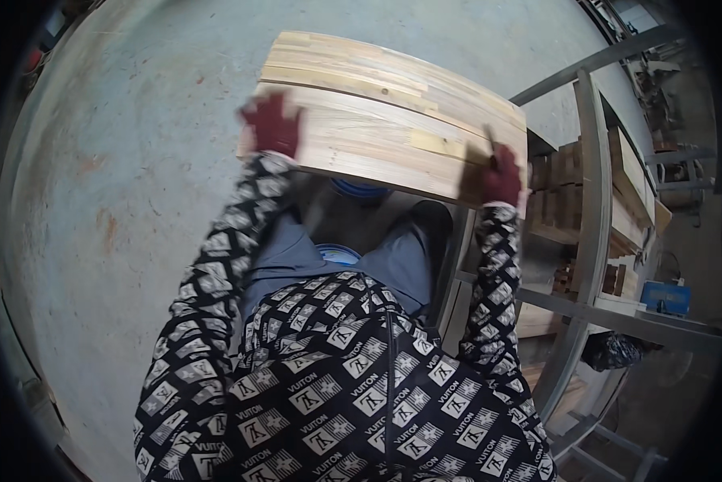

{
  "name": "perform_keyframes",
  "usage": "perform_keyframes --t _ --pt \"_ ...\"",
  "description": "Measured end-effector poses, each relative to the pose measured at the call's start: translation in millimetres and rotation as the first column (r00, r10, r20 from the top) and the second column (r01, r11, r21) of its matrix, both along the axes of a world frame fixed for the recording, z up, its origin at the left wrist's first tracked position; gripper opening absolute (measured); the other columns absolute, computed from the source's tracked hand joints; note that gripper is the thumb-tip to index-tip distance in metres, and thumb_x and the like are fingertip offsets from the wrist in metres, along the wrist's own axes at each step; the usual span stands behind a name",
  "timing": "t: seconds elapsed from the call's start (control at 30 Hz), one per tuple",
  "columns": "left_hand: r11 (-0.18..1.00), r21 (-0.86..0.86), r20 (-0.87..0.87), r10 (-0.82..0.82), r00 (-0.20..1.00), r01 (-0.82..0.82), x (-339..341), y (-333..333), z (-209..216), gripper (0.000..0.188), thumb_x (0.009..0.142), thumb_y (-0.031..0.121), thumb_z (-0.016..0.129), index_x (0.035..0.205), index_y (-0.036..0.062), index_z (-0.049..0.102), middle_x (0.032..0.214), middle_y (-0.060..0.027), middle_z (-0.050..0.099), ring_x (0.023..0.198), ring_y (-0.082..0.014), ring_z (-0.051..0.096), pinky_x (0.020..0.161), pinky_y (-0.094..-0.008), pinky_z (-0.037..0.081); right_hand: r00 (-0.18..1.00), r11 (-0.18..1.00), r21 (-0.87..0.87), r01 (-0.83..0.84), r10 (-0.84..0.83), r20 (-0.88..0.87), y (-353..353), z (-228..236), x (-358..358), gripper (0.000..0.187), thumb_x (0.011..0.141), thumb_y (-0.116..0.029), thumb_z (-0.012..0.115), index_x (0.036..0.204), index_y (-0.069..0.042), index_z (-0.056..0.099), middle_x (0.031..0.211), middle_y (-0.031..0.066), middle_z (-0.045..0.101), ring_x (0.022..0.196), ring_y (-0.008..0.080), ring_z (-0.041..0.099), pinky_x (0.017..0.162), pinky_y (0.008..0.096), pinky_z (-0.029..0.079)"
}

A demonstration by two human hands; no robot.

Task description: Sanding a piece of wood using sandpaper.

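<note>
Pale laminated wood panels lie in front of me, a far panel and a near panel, with a dark gap along their joint. My left hand, in a dark red glove, is over the near panel's left end; its fingers are spread and smeared by motion. Whether it touches the wood I cannot tell. My right hand, gloved the same way, is closed at the panel's right end. A thin dark tool sticks up from its fingers; its kind is not clear.
A grey metal frame stands at the right, with stacked wood pieces inside. A blue box and a black plastic bag are beyond it. Blue buckets show below the panels. Pale concrete floor extends left.
</note>
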State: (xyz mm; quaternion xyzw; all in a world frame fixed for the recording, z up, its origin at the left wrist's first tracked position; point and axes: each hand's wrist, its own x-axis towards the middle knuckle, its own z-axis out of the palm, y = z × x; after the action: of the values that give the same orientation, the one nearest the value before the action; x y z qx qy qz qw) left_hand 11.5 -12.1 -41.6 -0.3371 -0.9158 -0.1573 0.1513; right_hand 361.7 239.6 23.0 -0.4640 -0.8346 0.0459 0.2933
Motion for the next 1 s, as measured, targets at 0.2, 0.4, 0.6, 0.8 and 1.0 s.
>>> perform_keyframes --t 0.2,0.4,0.6,0.8,1.0 --pt "0.963 -0.241 0.713 0.261 0.651 -0.122 -90.3 -30.8 -15.1 0.088 0.099 0.081 0.028 0.131 0.0091 0.070 0.129 -0.0239 0.070 0.122 -0.0451 0.064 0.105 -0.0528 0.048 0.890 0.895 0.083 -0.438 0.445 -0.102 -126.6 -75.9 -127.4 0.049 0.071 -0.005 0.080 0.119 -0.002 0.070 0.121 0.0243 0.069 0.119 0.0469 0.062 0.108 0.0532 0.047" --pt "0.973 -0.094 0.586 0.224 0.779 -0.209 -68.1 -31.0 -0.1 0.086 0.100 0.079 0.028 0.128 0.0112 0.072 0.127 -0.0217 0.071 0.120 -0.0443 0.065 0.106 -0.0524 0.048 0.701 0.712 0.051 -0.700 0.699 -0.140 -111.0 -78.2 -141.9 0.047 0.071 -0.004 0.079 0.117 -0.004 0.070 0.123 0.0186 0.070 0.124 0.0424 0.060 0.113 0.0509 0.043" --pt "0.939 -0.340 0.413 0.202 0.888 -0.055 -68.8 -36.5 -16.1 0.046 0.109 0.033 0.040 0.155 0.0296 0.045 0.141 -0.0188 0.063 0.115 -0.0380 0.071 0.093 -0.0522 0.059 0.948 0.981 -0.039 -0.192 0.175 -0.267 27.9 -59.2 34.5 0.035 0.094 0.001 0.067 0.129 -0.002 0.069 0.128 0.0217 0.068 0.117 0.0348 0.066 0.099 0.0407 0.054" --pt "0.945 -0.307 0.285 0.201 0.937 -0.109 -63.8 -15.4 -17.8 0.040 0.107 0.038 0.048 0.141 0.0180 0.053 0.134 -0.0173 0.066 0.105 -0.0389 0.074 0.085 -0.0551 0.060 0.958 0.993 0.031 0.117 -0.105 -0.268 35.8 -73.0 -1.9 0.036 0.089 -0.007 0.071 0.125 -0.002 0.070 0.128 0.0210 0.068 0.123 0.0376 0.064 0.106 0.0462 0.051" --pt "0.981 -0.042 0.155 0.194 0.969 -0.190 -60.6 22.0 -9.6 0.062 0.100 0.043 0.060 0.154 0.0183 0.042 0.151 -0.0190 0.044 0.104 -0.0409 0.072 0.086 -0.0532 0.058 0.830 0.828 -0.058 -0.558 0.557 -0.040 -120.6 -77.0 -181.6 0.045 0.083 -0.018 0.078 0.124 -0.005 0.069 0.128 0.0210 0.067 0.124 0.0416 0.059 0.108 0.0533 0.045"
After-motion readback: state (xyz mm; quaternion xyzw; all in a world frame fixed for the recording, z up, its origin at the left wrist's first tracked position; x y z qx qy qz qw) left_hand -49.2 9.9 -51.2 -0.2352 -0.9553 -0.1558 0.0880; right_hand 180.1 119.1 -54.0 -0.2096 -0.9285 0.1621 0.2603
